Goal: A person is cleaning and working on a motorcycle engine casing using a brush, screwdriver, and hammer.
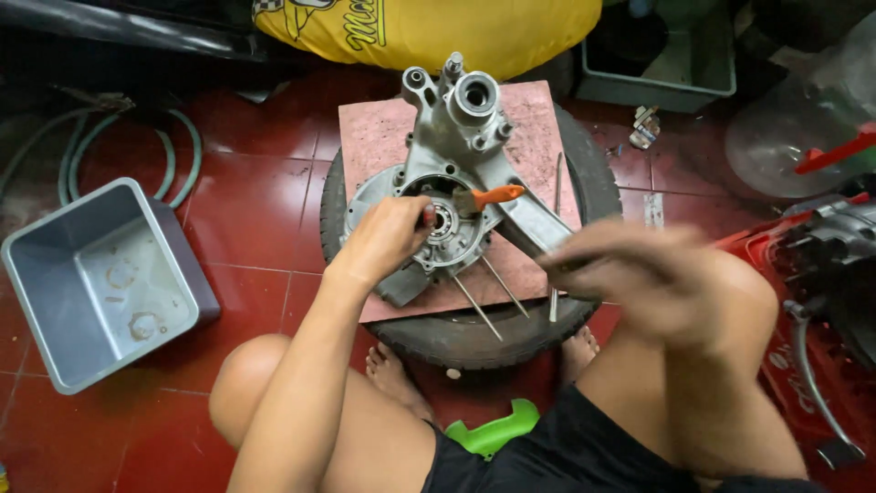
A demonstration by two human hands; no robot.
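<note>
The left hand (pixel 388 236) presses closed fingers into the round opening of a grey metal engine case (pixel 453 178), which looks heavy, stiff and probably oily, best gripped by its thick outer rim or bosses, while the right hand (pixel 630 269) hangs blurred just beside the case's lower arm, its grip impossible to tell. The case lies on a reddish board (pixel 383 137) over a black tyre (pixel 474 338), an orange-handled brush (pixel 488 196) resting on it; around are red floor tiles (pixel 255 210), a grey plastic tub (pixel 91 283), a green hose (pixel 178 155) and a yellow sack (pixel 438 32)
</note>
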